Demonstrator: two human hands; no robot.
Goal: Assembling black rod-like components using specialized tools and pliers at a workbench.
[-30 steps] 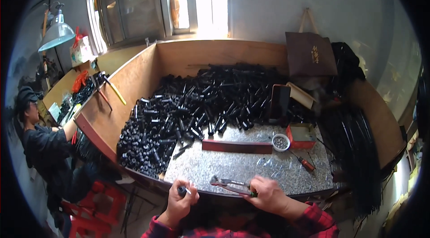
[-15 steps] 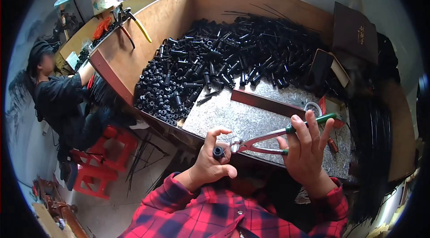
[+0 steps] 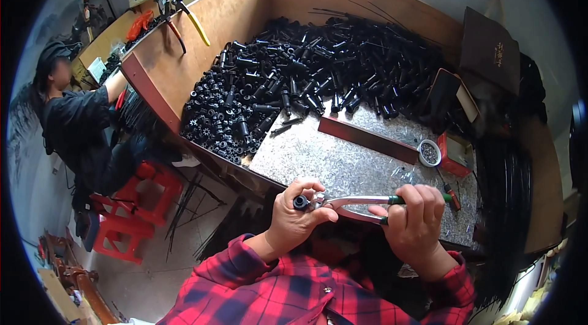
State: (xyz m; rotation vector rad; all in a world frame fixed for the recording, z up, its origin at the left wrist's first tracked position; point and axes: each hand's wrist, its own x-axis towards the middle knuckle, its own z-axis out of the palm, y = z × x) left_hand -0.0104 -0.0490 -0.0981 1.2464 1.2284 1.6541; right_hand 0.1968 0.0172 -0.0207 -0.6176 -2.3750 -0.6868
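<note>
My left hand [image 3: 290, 222] is closed around a small black cylindrical part [image 3: 299, 202], its round hollow end facing up. In my right hand [image 3: 418, 227] is a pair of pincers [image 3: 366, 200] with green-sleeved handles. My right fingers wrap over both handles, which lie fairly close together. The jaws sit right beside the black part, between my left thumb and forefinger. What the jaws bite on, if anything, is too small to make out. Both hands are above the near edge of the bench, in front of a speckled light board [image 3: 306, 147].
Black parts [image 3: 294, 74] heap up inside the bench's wooden walls [image 3: 214, 13]. On the board lie a long dark-red bar [image 3: 367, 140], a white cup [image 3: 429, 153] of small pieces, a red box [image 3: 456, 156] and a red-handled tool [image 3: 452, 196]. A co-worker [image 3: 73, 111] sits left beside red stools [image 3: 125, 236].
My right hand has closed round the pincers' handles, drawing them together and lowering them. My left thumb and forefinger have come in around the jaws.
</note>
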